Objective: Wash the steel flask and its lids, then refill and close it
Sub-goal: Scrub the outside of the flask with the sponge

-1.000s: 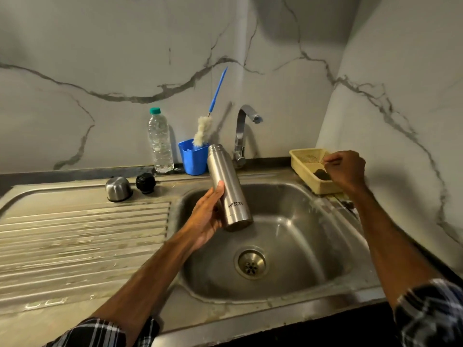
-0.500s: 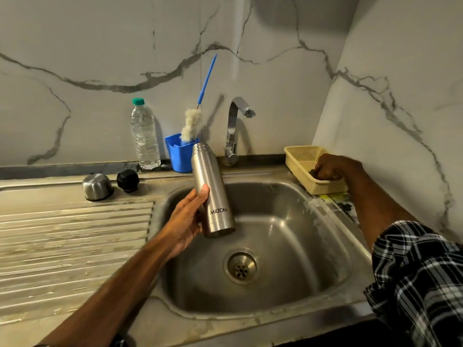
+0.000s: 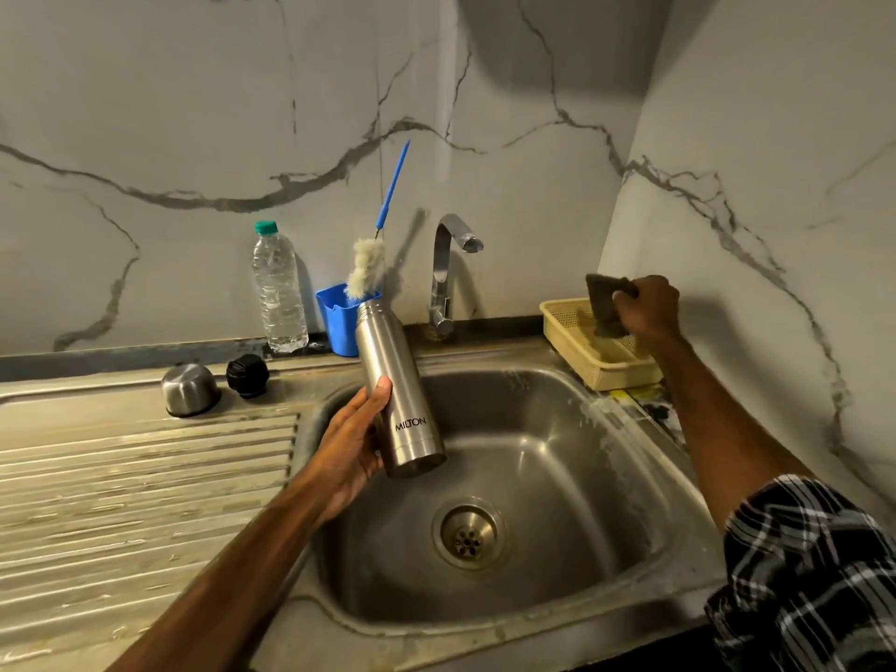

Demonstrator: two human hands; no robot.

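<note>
view: head, single wide-angle | mount: worn on head | facing: forward and down | range: close above sink (image 3: 557, 477)

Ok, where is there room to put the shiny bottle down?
The ribbed drainboard is bare in front of the steel cap and black lid. The sink floor around the drain is bare too. The back ledge is crowded: water bottle, blue cup, tap, yellow basket.

Sink basin (image 3: 572, 458) open right of flask (image 3: 397, 395). Back ledge (image 3: 499, 327) obstructed by water bottle (image 3: 279, 293), blue cup (image 3: 337, 324) with bottle brush (image 3: 366, 271), tap (image 3: 443, 274). Right rim (image 3: 618, 417) occupied by yellow basket (image 3: 596, 366).
</note>
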